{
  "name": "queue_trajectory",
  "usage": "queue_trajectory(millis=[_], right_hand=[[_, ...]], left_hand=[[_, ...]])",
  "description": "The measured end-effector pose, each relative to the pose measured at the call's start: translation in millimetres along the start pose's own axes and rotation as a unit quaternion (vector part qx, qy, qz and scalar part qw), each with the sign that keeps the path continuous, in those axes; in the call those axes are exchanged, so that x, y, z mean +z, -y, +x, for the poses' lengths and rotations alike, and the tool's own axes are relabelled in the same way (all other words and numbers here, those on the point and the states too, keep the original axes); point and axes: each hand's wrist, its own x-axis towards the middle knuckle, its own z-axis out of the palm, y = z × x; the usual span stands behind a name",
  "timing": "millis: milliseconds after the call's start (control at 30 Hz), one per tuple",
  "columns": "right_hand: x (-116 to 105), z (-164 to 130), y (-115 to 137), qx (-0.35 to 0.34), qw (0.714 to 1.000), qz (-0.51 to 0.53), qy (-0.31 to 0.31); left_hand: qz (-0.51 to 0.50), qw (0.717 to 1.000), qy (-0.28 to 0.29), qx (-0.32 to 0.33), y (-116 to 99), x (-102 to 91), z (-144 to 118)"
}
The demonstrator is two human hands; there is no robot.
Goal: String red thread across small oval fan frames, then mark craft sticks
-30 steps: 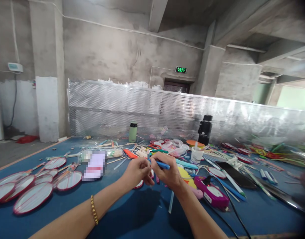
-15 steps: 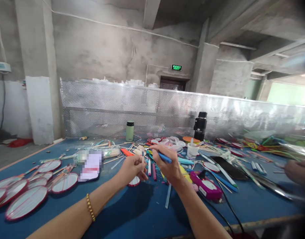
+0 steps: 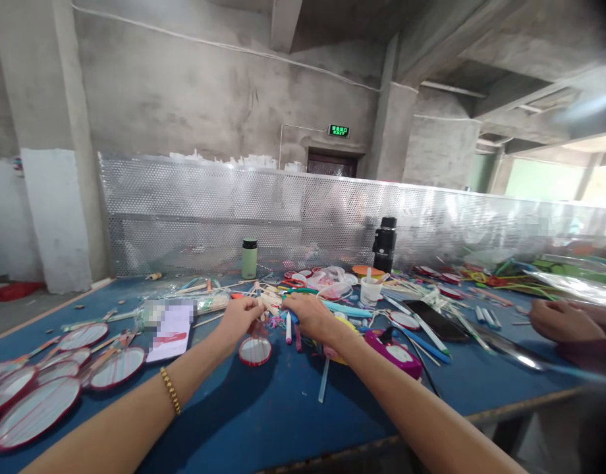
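Observation:
My left hand [image 3: 241, 317] is low over the blue table [image 3: 263, 421], fingers pinched on a thin pale stick [image 3: 263, 304] at the edge of a heap of wooden sticks. My right hand [image 3: 310, 316] rests just to its right, fingers curled around a blue pen [image 3: 294, 318] whose tip barely shows. A small round red-rimmed fan [image 3: 255, 351] lies below my left hand. Between my hands lie a white pen [image 3: 288, 327] and a pink pen [image 3: 298, 338].
Red-rimmed fans [image 3: 118, 367] lie at the left. A magenta device [image 3: 394, 353] with a black cord, a black phone [image 3: 434, 320], a white cup [image 3: 369, 289], a green bottle [image 3: 249, 258] and a black bottle [image 3: 385, 243] stand around. Another person's hand [image 3: 560, 320] rests at the right. A perforated metal screen backs the table.
Both hands have dropped from chest height and reached forward to the heap of sticks. The view has turned right, and the other person's hand has come further into sight.

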Motion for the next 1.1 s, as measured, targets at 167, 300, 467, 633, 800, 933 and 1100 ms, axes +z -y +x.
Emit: queue_trajectory(millis=[167,300,467,633,800,933,1100], right_hand=[[12.1,26.6,18.0,0.005,0.999,-0.016,0.05],[26.6,31.3,23.1,0.009,0.996,-0.023,0.083],[10.6,24.1,3.2,0.017,0.999,-0.03,0.036],[-23.6,13.0,-26.3,0.046,0.996,-0.07,-0.026],[-4.5,-8.2,-19.2,-0.044,0.995,-0.082,0.027],[17.4,-21.2,-9.2,-0.15,0.982,-0.112,0.035],[19.8,-27.0,-6.1,-0.189,0.969,-0.157,0.033]], left_hand=[[-0.01,0.999,0.011,-0.038,-14.4,2.1,-7.3],[-0.017,0.998,0.037,-0.046,-12.7,9.3,-15.4],[-0.011,0.998,0.058,-0.027,11.9,10.4,-15.1],[-0.01,0.998,0.047,-0.028,19.9,7.4,-18.3],[-0.009,0.997,0.075,-0.026,13.9,10.6,-23.5],[0.003,0.997,0.068,-0.02,15.3,10.2,-22.8],[0.013,0.998,0.056,-0.02,13.1,8.2,-23.8]])
